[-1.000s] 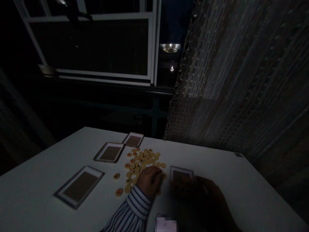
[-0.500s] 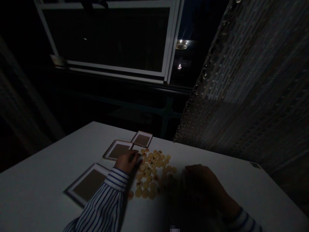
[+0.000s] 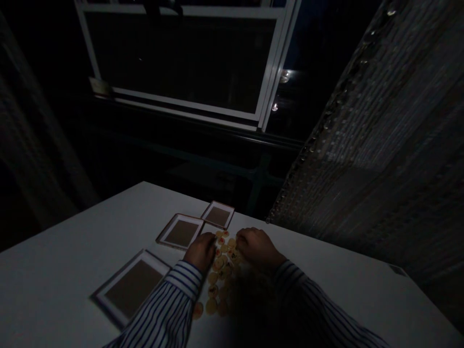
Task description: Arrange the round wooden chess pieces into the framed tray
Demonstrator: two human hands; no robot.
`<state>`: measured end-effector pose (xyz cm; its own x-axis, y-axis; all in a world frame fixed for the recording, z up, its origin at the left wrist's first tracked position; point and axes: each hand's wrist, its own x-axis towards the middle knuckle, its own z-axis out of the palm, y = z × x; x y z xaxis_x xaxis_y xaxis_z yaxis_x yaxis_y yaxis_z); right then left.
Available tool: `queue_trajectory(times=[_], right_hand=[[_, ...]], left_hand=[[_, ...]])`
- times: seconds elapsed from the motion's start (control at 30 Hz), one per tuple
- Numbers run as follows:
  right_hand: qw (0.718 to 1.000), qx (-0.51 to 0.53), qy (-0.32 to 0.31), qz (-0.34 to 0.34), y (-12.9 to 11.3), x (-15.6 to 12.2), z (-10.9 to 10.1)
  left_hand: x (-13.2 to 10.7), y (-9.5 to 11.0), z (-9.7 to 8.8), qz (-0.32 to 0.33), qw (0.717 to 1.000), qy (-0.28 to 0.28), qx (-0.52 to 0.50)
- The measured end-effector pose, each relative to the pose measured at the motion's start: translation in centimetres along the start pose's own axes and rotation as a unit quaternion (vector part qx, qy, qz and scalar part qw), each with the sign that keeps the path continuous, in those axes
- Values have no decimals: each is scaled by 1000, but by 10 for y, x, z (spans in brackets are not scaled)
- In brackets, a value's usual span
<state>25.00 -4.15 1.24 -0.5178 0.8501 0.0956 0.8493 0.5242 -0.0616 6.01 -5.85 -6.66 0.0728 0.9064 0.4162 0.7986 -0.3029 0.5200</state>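
Round, light wooden Chinese chess pieces [image 3: 212, 278], several with red or black characters, lie in a loose cluster on the white table [image 3: 65, 270]. My left hand [image 3: 201, 252] rests at the left edge of the cluster with its fingers curled in; what they may hold is hidden. Across from it, my right hand [image 3: 259, 247] bends its fingers down over the far right side of the pieces. Its fingertips and anything under them cannot be made out. The nearest pieces on the right sink into the dark shadow of my right arm.
Left of the pieces lie three flat, framed rectangles: a large one [image 3: 134, 287], a middle one [image 3: 181, 231] and a small one [image 3: 218, 215] near the far edge. A string curtain [image 3: 358, 145] hangs at the right. Behind the table is a white-framed window [image 3: 181, 107].
My right hand has moved left and away from me, from beside the pieces onto their far right side. My left hand's fingers have curled in more. The view has shifted slightly.
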Motion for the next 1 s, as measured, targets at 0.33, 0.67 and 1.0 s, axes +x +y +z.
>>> queue_trajectory(times=[0.33, 0.67, 1.0], right_hand=[[1000, -18, -20, -7, -27, 36, 29], [998, -56, 19, 9, -38, 42, 37], [998, -54, 21, 8, -39, 45, 43]], left_hand=[[-4, -8, 9, 6, 1000, 25, -13], [-3, -5, 5, -1, 999, 33, -28], [-3, -7, 7, 5, 998, 56, -17]])
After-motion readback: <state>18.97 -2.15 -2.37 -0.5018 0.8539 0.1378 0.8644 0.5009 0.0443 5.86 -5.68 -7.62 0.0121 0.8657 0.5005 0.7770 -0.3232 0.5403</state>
